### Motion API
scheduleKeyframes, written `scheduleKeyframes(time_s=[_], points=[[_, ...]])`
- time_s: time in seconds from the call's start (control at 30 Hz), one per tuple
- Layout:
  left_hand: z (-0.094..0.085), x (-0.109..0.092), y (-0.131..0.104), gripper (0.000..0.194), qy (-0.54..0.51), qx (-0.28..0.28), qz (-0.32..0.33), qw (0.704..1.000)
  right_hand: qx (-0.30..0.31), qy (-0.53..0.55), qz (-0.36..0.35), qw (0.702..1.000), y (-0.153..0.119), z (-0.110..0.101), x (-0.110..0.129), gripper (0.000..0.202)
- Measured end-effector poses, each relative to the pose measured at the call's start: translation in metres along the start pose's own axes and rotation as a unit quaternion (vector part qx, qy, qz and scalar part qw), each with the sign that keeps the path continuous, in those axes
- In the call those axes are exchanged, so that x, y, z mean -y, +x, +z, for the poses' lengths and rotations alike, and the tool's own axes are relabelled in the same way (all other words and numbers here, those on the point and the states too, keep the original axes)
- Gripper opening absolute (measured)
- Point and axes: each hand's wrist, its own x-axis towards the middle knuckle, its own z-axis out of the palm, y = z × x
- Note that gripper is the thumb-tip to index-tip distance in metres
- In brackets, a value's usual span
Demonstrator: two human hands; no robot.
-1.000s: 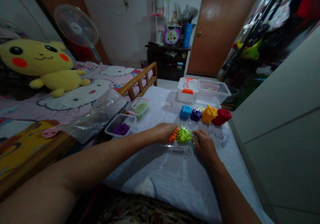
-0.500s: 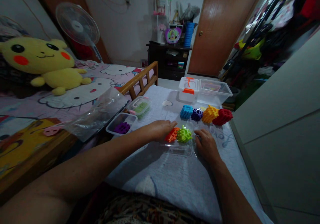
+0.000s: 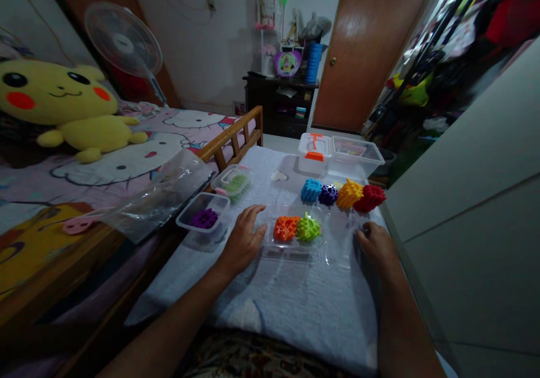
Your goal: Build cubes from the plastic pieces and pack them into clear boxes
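Note:
A clear plastic box (image 3: 291,252) lies on the cloth before me. In it sit an orange cluster of toy pieces (image 3: 286,228) and a lime-green one (image 3: 308,229), side by side. My left hand (image 3: 243,240) is just left of the box, fingers apart and holding nothing. Off to the right, my right hand (image 3: 377,248) has its fingers closed at the edge of a piece of clear plastic (image 3: 341,237) stretching from the box; whether it is a lid or a bag I cannot tell. Behind are blue (image 3: 311,190), dark blue (image 3: 328,194), yellow (image 3: 349,194) and red (image 3: 370,198) clusters.
At the left edge stand a tub (image 3: 189,219) with purple pieces (image 3: 204,218) and a lidded tub (image 3: 232,181) with green ones. Two clear bins (image 3: 314,164) stand at the back. A wooden bed rail (image 3: 230,142) borders the left, a pale cabinet (image 3: 472,215) the right.
My left hand has drawn back left from the orange cluster, uncovering it. My right hand has moved right from the box's side, and clear plastic now spans the gap between.

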Motion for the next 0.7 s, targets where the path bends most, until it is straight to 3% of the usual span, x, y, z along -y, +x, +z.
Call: scheduleKeyframes(time_s=[0.2,0.7], points=[[0.023,0.012,-0.011,0.047,-0.075,-0.044,-0.074,0.993,0.071,-0.002,0.048,0.996,-0.006,-0.008,0.008,0.026],[0.026,0.009,0.005,0.051,-0.188,-0.069,-0.178,0.963,0.046,0.09,0.07,0.992,-0.001,-0.003,0.003,0.013]])
